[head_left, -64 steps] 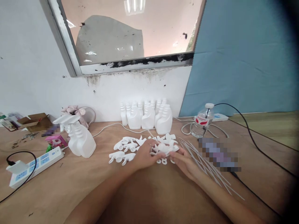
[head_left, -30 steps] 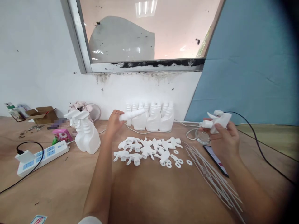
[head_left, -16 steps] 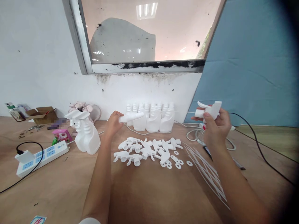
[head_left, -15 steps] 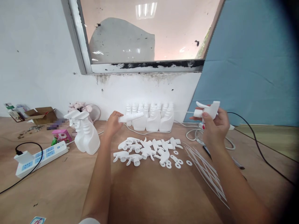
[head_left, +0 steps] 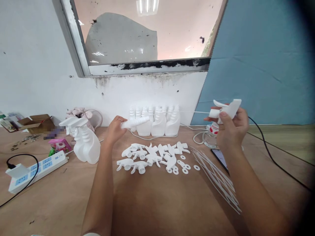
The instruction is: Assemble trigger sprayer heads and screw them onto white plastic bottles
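My left hand [head_left: 115, 129] is closed around a white spray bottle [head_left: 135, 122], held on its side with the ribbed neck pointing right. In my right hand [head_left: 231, 126] is a white trigger sprayer head [head_left: 228, 109], gripped between thumb and fingers. From its collar a thin white tube [head_left: 192, 112] runs left towards the bottle; its tip is hard to make out against the white bottles behind. Below, on the table, lie several loose trigger sprayer heads [head_left: 140, 167]. White ring washers [head_left: 196, 167] are scattered beside them, and a bundle of thin white tubes [head_left: 216, 180] lies at the right.
Several white bottles [head_left: 158, 126] stand along the wall. Two bottles with sprayers fitted [head_left: 86, 144] are at the left, near a power strip [head_left: 39, 170]. A phone [head_left: 220, 159] and a glass jar [head_left: 210, 140] are near my right forearm. A cardboard box [head_left: 36, 124] sits far left.
My right hand has moved right and slightly up with the sprayer head, away from the bottle. My left hand keeps the bottle on its side. The view has shifted slightly.
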Tool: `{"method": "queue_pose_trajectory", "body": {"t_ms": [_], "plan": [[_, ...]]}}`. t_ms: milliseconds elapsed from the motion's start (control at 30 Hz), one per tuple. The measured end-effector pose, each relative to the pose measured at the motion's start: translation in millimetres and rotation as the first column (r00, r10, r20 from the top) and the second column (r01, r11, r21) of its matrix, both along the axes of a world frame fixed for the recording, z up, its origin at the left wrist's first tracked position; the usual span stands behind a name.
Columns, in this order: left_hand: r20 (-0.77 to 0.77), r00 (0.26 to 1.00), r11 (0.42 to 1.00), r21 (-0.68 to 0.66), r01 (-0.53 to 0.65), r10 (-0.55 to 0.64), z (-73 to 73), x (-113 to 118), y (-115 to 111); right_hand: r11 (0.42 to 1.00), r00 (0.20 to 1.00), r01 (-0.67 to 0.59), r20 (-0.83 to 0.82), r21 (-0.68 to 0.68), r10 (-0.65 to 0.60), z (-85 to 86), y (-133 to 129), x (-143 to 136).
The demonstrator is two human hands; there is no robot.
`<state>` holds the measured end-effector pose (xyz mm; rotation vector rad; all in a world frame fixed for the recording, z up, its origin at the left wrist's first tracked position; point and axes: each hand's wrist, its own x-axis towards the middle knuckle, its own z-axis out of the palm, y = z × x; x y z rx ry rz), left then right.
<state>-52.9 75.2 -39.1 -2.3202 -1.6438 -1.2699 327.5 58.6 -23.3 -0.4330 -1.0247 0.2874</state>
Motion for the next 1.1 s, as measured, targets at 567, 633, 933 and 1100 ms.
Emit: {"method": "queue_pose_trajectory", "body": {"t_ms": [567,633,933,1100], "plan": [[0.124,0.934,0.931,-0.110,0.348,-0.335,7.2,34.5,-11.6,0.904,0.930,-0.234,0.188,-0.358,0.315,-11.4,-7.9,-28.4],[0.176,0.910,0.896,-0.181,0.406,-0.376,9.1,42.7,-16.3,0.856,0.896,-0.266,0.214,-0.443,0.389,-10.4,-13.5,-35.0],[0.331,0.810,0.724,-0.369,0.583,-0.484,18.8,66.4,-32.9,0.786,0.880,-0.417,0.016,-0.457,0.476,-8.9,-22.5,-54.0],[0.291,0.782,0.606,-0.504,0.615,-0.551,19.0,89.6,-43.0,0.708,0.800,-0.569,-0.080,-0.419,0.595,-9.5,-33.5,-72.4]]}}
